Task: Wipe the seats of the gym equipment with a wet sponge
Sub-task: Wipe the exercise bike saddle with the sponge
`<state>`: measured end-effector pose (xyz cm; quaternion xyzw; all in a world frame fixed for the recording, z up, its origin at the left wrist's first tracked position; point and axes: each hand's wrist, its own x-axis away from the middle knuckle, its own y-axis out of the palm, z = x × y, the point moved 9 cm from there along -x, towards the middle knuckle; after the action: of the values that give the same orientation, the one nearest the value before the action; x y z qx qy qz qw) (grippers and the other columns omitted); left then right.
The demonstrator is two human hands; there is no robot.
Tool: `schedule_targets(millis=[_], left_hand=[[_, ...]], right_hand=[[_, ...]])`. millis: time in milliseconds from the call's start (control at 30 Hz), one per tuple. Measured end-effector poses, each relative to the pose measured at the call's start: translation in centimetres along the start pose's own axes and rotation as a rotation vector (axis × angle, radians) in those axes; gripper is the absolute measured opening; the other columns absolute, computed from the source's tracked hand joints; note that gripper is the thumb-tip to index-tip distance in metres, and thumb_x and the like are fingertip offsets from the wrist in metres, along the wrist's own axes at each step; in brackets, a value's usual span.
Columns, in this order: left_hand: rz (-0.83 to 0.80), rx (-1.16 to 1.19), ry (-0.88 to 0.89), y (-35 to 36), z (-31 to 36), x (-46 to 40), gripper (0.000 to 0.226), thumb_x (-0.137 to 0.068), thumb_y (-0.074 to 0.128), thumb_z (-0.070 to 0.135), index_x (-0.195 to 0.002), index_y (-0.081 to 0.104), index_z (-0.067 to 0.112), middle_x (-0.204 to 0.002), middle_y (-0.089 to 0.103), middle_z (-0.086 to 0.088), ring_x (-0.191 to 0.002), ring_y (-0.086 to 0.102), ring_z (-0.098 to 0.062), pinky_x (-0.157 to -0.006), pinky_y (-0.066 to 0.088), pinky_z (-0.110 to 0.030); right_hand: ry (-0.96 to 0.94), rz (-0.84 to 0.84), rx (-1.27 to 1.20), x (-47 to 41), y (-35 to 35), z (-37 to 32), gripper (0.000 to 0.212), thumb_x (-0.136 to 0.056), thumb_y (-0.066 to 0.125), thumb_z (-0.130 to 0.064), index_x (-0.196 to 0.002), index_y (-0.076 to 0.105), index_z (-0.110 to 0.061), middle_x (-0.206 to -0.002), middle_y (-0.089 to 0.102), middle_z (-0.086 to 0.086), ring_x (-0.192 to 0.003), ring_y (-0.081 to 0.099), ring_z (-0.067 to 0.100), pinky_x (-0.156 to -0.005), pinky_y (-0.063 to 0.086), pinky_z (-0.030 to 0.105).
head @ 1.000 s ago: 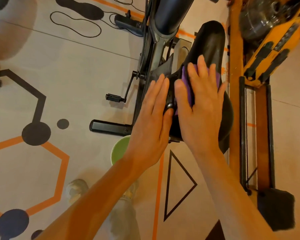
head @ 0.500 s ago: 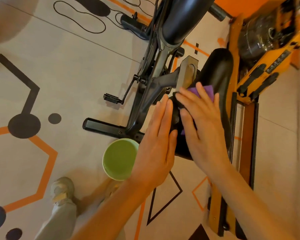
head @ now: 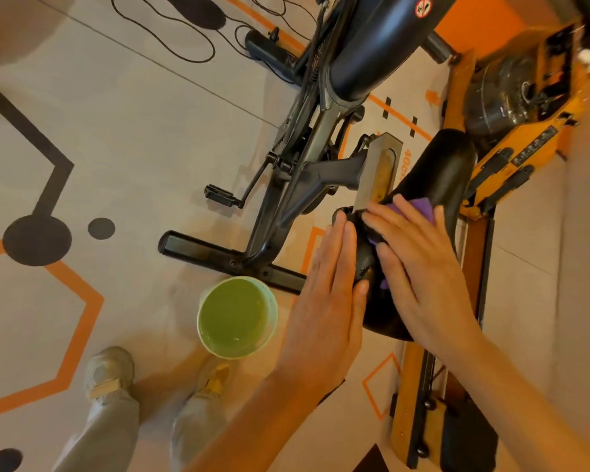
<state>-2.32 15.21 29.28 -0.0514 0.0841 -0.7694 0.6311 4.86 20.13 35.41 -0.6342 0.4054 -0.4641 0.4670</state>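
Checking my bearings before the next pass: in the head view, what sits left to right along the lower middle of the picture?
Green bucket → left hand → black bike seat with the purple sponge under the right hand → orange rowing machine.

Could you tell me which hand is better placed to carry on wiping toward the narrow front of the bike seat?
The right hand: it already presses the purple sponge flat onto the black seat. The left hand only rests open against the seat's side edge, likely steadying it.
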Motion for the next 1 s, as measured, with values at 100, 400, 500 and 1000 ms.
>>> schedule_targets(millis=[100,400,500,1000], left_hand=[[-0.006,0.007,-0.017,0.1,0.0,0.0,0.061,-0.104,0.026,0.031,-0.15,-0.015,0.031,-0.155,-0.024,0.026,-0.15,-0.003,-0.004,-0.121,0.025,-0.037],[-0.013,0.058,-0.035,0.0,-0.3,-0.1,0.062,-0.103,0.025,0.036,-0.15,-0.017,0.034,-0.157,-0.023,0.025,-0.151,0.014,-0.015,-0.109,0.043,-0.043],[-0.016,0.061,-0.066,-0.1,-0.4,0.0,0.061,-0.103,0.022,0.04,-0.146,-0.022,0.039,-0.15,-0.026,0.035,-0.148,0.022,-0.013,-0.108,0.045,-0.039],[0.346,0.261,-0.329,2.0,-1.4,4.4,0.055,-0.105,0.026,0.034,-0.156,0.004,0.03,-0.162,0.012,0.016,-0.147,0.011,0.003,-0.12,0.018,-0.028]], right_hand=[[0.041,-0.083,0.198,-5.9,0.9,0.4,0.046,-0.098,0.025,-0.034,-0.102,0.069,-0.023,-0.11,0.07,-0.003,-0.113,0.056,0.012,-0.121,0.009,0.034],[-0.008,0.017,-0.134,2.2,1.0,0.3,0.043,-0.101,0.033,-0.027,-0.141,0.045,-0.017,-0.151,0.04,-0.003,-0.147,0.02,0.013,-0.116,0.023,0.058],[-0.022,0.017,0.05,-4.0,0.8,-0.8,0.047,-0.099,0.025,-0.036,-0.117,0.066,-0.022,-0.123,0.065,-0.003,-0.128,0.049,0.011,-0.12,0.015,0.039],[-0.37,-0.008,0.053,-2.5,1.5,-2.4,0.034,-0.1,0.039,-0.033,-0.121,0.064,-0.023,-0.127,0.063,-0.005,-0.127,0.049,0.011,-0.117,0.021,0.034]])
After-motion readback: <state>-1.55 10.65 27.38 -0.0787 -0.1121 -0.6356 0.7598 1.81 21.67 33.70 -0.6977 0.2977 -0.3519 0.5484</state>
